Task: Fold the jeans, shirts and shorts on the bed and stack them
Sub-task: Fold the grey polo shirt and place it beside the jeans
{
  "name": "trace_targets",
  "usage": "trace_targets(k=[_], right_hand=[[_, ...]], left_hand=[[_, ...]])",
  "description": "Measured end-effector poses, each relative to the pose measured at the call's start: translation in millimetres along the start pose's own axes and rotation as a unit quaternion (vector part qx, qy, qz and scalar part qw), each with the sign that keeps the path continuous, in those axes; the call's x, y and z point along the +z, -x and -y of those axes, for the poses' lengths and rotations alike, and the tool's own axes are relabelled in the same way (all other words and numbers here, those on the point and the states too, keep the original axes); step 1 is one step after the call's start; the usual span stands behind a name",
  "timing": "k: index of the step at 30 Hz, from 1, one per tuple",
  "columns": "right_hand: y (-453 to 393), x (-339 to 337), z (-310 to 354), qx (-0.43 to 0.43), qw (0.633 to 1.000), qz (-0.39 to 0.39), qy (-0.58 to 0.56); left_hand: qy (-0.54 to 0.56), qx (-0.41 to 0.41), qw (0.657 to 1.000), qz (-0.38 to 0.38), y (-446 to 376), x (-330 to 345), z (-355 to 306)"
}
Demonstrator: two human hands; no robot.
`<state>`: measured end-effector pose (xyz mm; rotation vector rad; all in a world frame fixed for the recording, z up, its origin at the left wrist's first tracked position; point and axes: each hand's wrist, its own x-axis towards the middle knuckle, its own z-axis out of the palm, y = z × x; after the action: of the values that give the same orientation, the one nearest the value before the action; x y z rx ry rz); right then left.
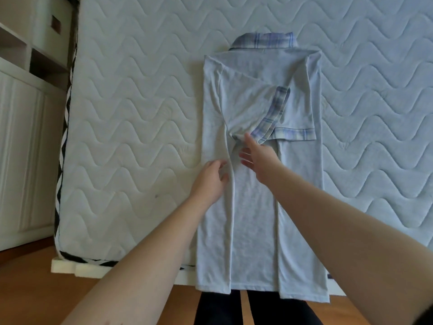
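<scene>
A light grey polo shirt [255, 219] with a blue plaid collar and plaid sleeve cuffs lies face down on the mattress, collar at the far end, hem hanging over the near edge. Both long sides are folded in toward the middle, and both sleeves lie across the back. My left hand [209, 178] rests flat on the left folded panel, fingers spread beside its inner edge. My right hand [255, 158] sits at the middle of the shirt, fingertips touching the cloth under the left sleeve's lower corner. Neither hand visibly pinches the fabric.
The white quilted mattress [131, 127] has a black-and-white trimmed edge on the left. A white cabinet with open shelves [25, 95] stands to its left. A wooden floor [35, 292] lies in front, where my dark-trousered legs [253, 310] stand below the shirt's hem.
</scene>
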<state>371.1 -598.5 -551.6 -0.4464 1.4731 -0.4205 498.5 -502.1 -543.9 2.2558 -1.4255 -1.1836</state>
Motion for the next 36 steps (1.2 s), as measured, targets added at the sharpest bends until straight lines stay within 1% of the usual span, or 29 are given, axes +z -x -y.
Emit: trace_targets(k=[2, 5, 6, 8, 10, 11, 13, 16, 17, 18, 20, 22, 23, 24, 26, 27, 28, 30, 32, 34, 36], right_hand=[[-11, 5, 10, 0.01, 0.999, -0.036, -0.026], [-14, 5, 29, -0.008, 0.998, -0.028, 0.062], [-12, 4, 37, -0.035, 0.994, -0.044, 0.095], [-9, -1, 52, -0.124, 0.975, -0.074, 0.169], [-5, -5, 65, -0.193, 0.949, -0.076, 0.239], [-6, -6, 70, -0.212, 0.937, -0.075, 0.268], [-12, -9, 75, -0.222, 0.922, -0.082, 0.307], [-21, -11, 74, -0.189, 0.944, -0.067, 0.261], [-22, -11, 71, -0.178, 0.948, -0.063, 0.257], [-21, -10, 65, -0.176, 0.943, -0.075, 0.273], [-11, -9, 47, -0.184, 0.928, -0.141, 0.292], [9, -9, 18, -0.198, 0.923, -0.21, 0.256], [18, -10, 0, -0.202, 0.92, -0.223, 0.252], [27, -9, -19, -0.183, 0.921, -0.208, 0.272], [39, -4, -52, -0.109, 0.935, -0.123, 0.314], [42, -1, -65, -0.081, 0.941, -0.083, 0.319], [45, 3, -76, -0.069, 0.94, -0.06, 0.33], [46, 8, -89, -0.064, 0.921, -0.041, 0.382], [45, 11, -94, -0.05, 0.889, -0.023, 0.454], [45, 10, -96, -0.039, 0.854, 0.014, 0.519], [46, 5, -99, -0.014, 0.835, 0.049, 0.548]], left_hand=[[0.002, 0.017, 1.0, -0.012, -11, -1, 2], [-0.017, 0.054, 0.998, -0.032, -17, -6, 5], [-0.037, 0.076, 0.995, -0.043, -19, -8, 6], [-0.099, 0.118, 0.987, -0.049, -21, -10, 7], [-0.169, 0.133, 0.976, -0.016, -23, -10, 7], [-0.204, 0.133, 0.97, 0.003, -26, -8, 8], [-0.258, 0.14, 0.956, 0.02, -33, -6, 11], [-0.302, 0.143, 0.942, 0.034, -43, -2, 14], [-0.31, 0.136, 0.94, 0.038, -45, -1, 17], [-0.311, 0.128, 0.941, 0.038, -45, -1, 20], [-0.282, 0.124, 0.951, 0.014, -44, -1, 26], [-0.222, 0.129, 0.966, -0.038, -38, -4, 30], [-0.188, 0.128, 0.972, -0.066, -34, -6, 31], [-0.155, 0.123, 0.976, -0.092, -30, -7, 33], [-0.1, 0.102, 0.98, -0.136, -20, -7, 39], [-0.069, 0.081, 0.983, -0.148, -16, -6, 42], [-0.03, 0.054, 0.986, -0.152, -11, -5, 46], [0.064, -0.023, 0.987, -0.146, -2, -1, 53], [0.118, -0.103, 0.978, -0.137, 7, 2, 62], [0.114, -0.146, 0.978, -0.098, 16, 7, 75], [0.1, -0.159, 0.981, -0.046, 26, 12, 86]])
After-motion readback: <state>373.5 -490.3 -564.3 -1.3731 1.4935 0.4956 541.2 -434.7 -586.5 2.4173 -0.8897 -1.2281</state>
